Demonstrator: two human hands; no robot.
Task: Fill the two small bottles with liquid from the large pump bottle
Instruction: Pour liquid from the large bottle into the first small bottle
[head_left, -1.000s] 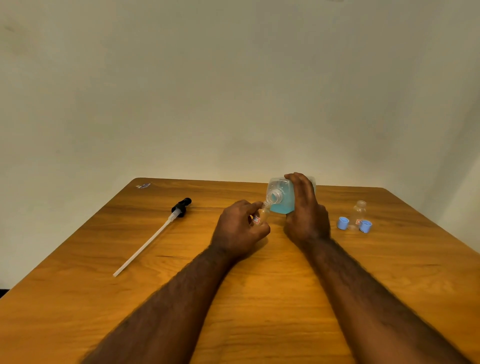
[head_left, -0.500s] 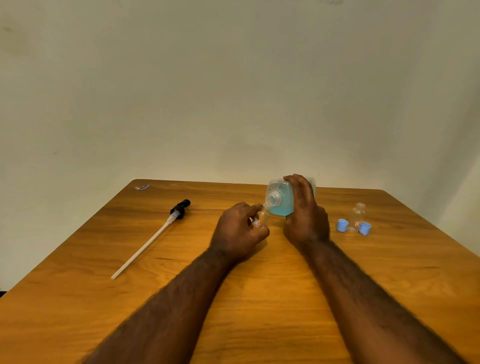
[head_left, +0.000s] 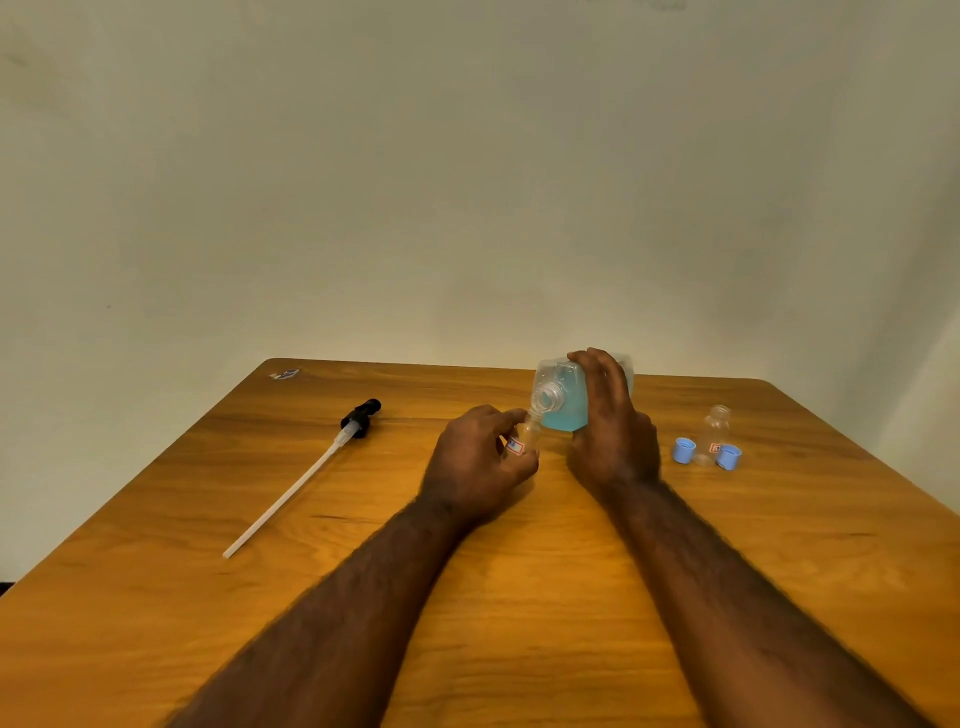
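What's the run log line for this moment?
step: first fill | left hand: holds small bottle | right hand: tips large bottle, neck at its mouth | second small bottle: uncapped, standing between blue caps

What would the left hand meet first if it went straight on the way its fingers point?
Most likely the open neck of the tilted large bottle, just past the small bottle the left hand pinches; depth is unclear.

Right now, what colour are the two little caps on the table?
Light blue: the two caps, seen best in the head view.
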